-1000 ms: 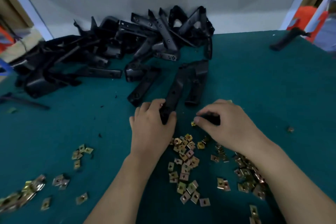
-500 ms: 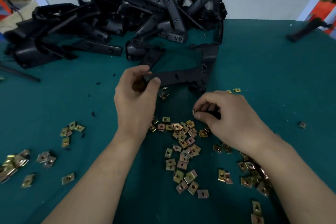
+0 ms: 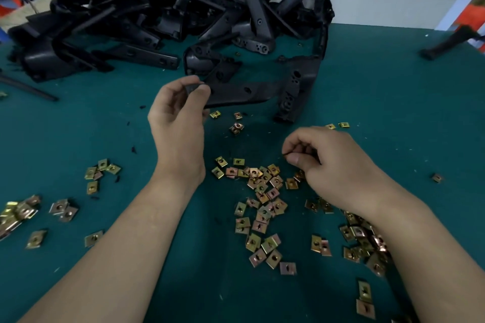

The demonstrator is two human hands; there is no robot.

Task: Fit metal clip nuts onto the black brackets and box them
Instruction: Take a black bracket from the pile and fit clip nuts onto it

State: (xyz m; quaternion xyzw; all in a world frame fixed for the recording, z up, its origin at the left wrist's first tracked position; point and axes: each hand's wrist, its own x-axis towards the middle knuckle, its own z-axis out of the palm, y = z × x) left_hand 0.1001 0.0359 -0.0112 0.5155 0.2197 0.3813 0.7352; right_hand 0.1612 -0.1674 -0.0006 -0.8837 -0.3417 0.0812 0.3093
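My left hand (image 3: 178, 115) grips the near end of a black L-shaped bracket (image 3: 252, 92), whose long arm runs to the right and whose short arm bends away toward the pile. My right hand (image 3: 325, 162) hovers just right of centre with fingers curled, pinching a small thin thing between thumb and forefinger; it looks like a clip nut seen edge-on. Several brass-coloured clip nuts (image 3: 262, 191) lie scattered on the green mat between and under my forearms. The held bracket's left tip is hidden by my fingers.
A large heap of black brackets (image 3: 183, 16) fills the back of the green mat (image 3: 393, 102) against a white wall. More clip nuts (image 3: 23, 212) lie at the left edge and several others (image 3: 364, 241) by my right forearm. A black part (image 3: 446, 43) lies far right.
My left hand has lifted and swung the bracket from pointing away to lying across, then held it there. My right hand drew back toward me, still pinching the small piece.
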